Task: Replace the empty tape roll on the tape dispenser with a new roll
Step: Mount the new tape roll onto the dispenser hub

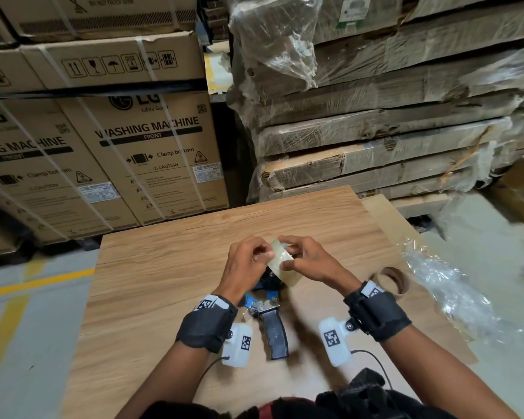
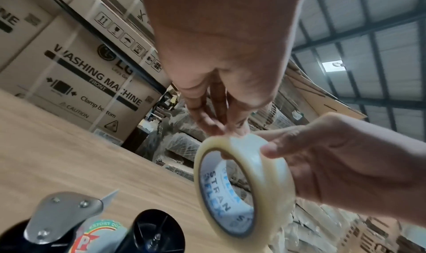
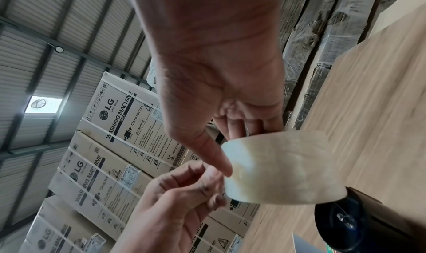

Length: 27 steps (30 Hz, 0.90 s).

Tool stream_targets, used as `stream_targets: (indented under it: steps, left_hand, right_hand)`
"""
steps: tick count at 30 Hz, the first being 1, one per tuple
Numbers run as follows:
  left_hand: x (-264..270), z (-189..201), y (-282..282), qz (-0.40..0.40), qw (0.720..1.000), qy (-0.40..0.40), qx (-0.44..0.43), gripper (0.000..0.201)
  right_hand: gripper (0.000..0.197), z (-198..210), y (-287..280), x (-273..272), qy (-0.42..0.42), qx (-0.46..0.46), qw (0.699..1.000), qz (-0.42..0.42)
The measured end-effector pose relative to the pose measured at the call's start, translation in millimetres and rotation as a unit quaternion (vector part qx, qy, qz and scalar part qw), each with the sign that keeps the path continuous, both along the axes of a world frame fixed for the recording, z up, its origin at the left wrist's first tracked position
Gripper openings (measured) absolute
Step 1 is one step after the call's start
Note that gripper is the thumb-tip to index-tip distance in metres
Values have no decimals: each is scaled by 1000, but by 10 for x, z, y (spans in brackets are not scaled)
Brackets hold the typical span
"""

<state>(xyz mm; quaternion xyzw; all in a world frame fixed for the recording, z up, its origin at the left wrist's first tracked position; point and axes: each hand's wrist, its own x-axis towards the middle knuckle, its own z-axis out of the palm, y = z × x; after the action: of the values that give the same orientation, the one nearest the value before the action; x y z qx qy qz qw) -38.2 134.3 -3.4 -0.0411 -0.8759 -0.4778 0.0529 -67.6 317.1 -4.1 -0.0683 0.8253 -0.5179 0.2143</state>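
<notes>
Above the table [image 1: 170, 267], both hands hold a new roll of clear tape [image 1: 283, 264]. My right hand [image 1: 294, 252] grips it, thumb on the outer face and fingers behind. My left hand [image 1: 265, 256] pinches at the roll's upper edge with its fingertips [image 2: 227, 129]. The roll [image 2: 267, 175] has a blue printed core. Under the hands the tape dispenser [image 1: 274, 332] lies on the table, black handle toward me. Its black hub [image 2: 156, 229] is bare, beside a metal plate [image 2: 62, 213]. In the right wrist view the roll [image 3: 283, 165] hangs just above the hub [image 3: 359, 220].
An empty brown cardboard core [image 1: 389, 279] lies on the table right of my right wrist. Crumpled clear plastic wrap [image 1: 445, 285] spills over the table's right edge. Stacked washing-machine cartons [image 1: 152, 152] and wrapped flat boxes [image 1: 390, 131] stand behind the table.
</notes>
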Motion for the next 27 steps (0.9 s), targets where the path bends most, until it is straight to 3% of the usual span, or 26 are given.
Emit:
stream_targets:
  steps: [5, 7, 11, 13, 17, 18, 22, 24, 27]
  left_hand:
    - [-72, 6, -156, -53, 977, -144, 150, 8]
    - [-69, 16, -182, -55, 976, -143, 154, 6]
    - [-45, -15, -160, -35, 996, -65, 54, 8]
    - [-10, -21, -146, -38, 988, -97, 110, 12]
    - [7, -43, -211, -55, 926, -239, 286, 12]
    - [5, -59, -224, -56, 924, -244, 289, 11]
    - [-2, -50, -184, -52, 962, -172, 205, 10]
    - [3, -31, -174, -59, 955, -190, 219, 12]
    - [19, -42, -245, -75, 923, -243, 288, 16]
  right_hand:
    - [86, 62, 39, -37, -19, 8, 997, 70]
    - [84, 54, 39, -33, -37, -7, 997, 70]
    - [73, 48, 71, -54, -44, -6, 996, 72]
    - [69, 83, 116, -70, -60, -10, 993, 97]
    - [69, 113, 222, -71, -99, -45, 984, 141]
    - [70, 110, 222, -60, -103, -46, 983, 145]
    - [72, 42, 179, -45, -99, -37, 986, 128]
    - [72, 35, 216, -63, -111, -51, 983, 134]
    - [69, 71, 264, -65, -114, -64, 980, 153]
